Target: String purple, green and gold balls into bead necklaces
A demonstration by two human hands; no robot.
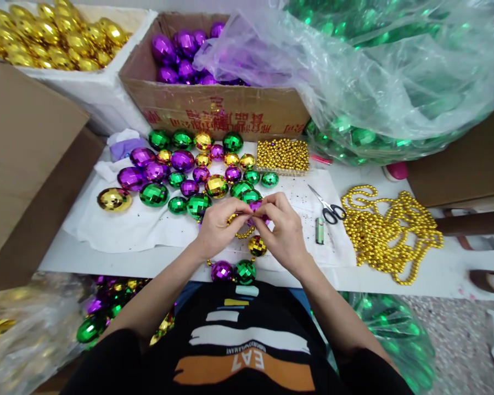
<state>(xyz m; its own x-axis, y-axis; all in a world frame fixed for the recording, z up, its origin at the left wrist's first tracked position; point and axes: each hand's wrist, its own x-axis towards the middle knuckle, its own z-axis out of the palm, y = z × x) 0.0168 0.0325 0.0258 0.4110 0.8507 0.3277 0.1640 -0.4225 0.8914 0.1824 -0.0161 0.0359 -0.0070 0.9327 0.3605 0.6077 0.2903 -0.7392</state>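
My left hand [222,222] and my right hand [283,227] meet over the white cloth, thumbs and fingertips pinched together at a bead string. The exact bit between the fingertips is too small to make out. Small gold beads [245,235] of this string curve just below my fingers, and a shiny purple ball shows partly behind them. Closer to my body lie a gold ball [257,246], a purple ball [222,270] and a green ball [246,271] at the table edge. Beyond my hands, several faceted green, purple and gold balls [183,161] spread across the cloth.
Right of my hands are black-handled scissors [332,213], a small green cylinder [320,231] and heaped gold bead chains [379,230]. A tray of gold beads [283,156] sits before a cardboard box [214,107] of purple balls. A plastic bag [415,82] bulges at back right.
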